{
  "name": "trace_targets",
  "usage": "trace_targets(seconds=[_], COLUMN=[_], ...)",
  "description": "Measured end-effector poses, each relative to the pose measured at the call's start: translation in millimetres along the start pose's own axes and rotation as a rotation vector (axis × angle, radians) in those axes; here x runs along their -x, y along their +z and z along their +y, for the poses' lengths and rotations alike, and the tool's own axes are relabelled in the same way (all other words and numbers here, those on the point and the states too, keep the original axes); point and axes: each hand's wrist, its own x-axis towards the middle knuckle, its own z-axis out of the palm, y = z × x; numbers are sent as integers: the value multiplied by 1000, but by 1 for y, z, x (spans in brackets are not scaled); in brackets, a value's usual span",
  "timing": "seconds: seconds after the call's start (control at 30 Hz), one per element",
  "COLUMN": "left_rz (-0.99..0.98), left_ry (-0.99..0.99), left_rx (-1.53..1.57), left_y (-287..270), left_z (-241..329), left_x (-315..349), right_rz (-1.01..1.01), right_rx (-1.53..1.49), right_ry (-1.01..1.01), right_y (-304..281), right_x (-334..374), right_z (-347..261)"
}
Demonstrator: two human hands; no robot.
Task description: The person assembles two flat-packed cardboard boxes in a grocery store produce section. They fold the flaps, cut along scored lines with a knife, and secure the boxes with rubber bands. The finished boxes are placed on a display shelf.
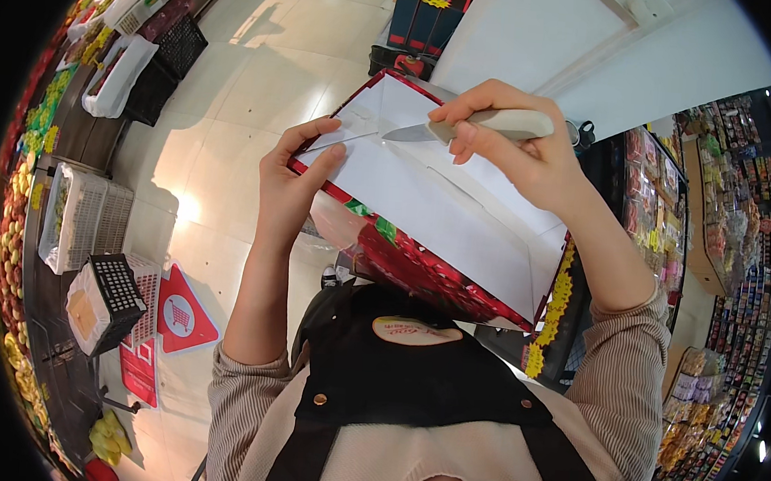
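Note:
A printed red cardboard box (442, 200) is tilted in front of my chest, its plain white face turned up. Folded flaps and creases show on that face, with a narrow slit along one seam. My left hand (297, 167) is closed on the box's left edge, thumb on the white face. Over the far part of the box, my right hand (522, 143) grips a knife (510, 121) by its pale handle. The short pointed metal blade angles down to the left, its tip at the white flap near a seam; whether it cuts in cannot be told.
Fruit shelves (23, 242) run along the left, with a white crate (87, 220) and a black basket (117, 302) beside them. Red signs (186, 309) lie near the tiled floor (220, 175). Packaged goods (653, 188) line the right; a white panel (543, 37) stands ahead.

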Motion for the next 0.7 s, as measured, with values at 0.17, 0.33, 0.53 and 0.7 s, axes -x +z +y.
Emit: trace_targets(seconds=[0.17,0.33,0.53,0.7], left_rz=[-4,-11,-10,-11], left_ry=[-33,-32,-8,-21], left_rx=[-1,-34,-61,-72], left_y=[0,-5,-5,-7], left_z=[1,0,-2,-2], left_x=[-3,-5,-8,-8], right_rz=[-21,-38,-24,-24], right_rx=[16,-29,-32,12], right_ry=[-3,81,47,62], right_y=[-6,-15,-17,-22], right_x=[2,7,17,28], right_z=[-1,-6,-3,-10])
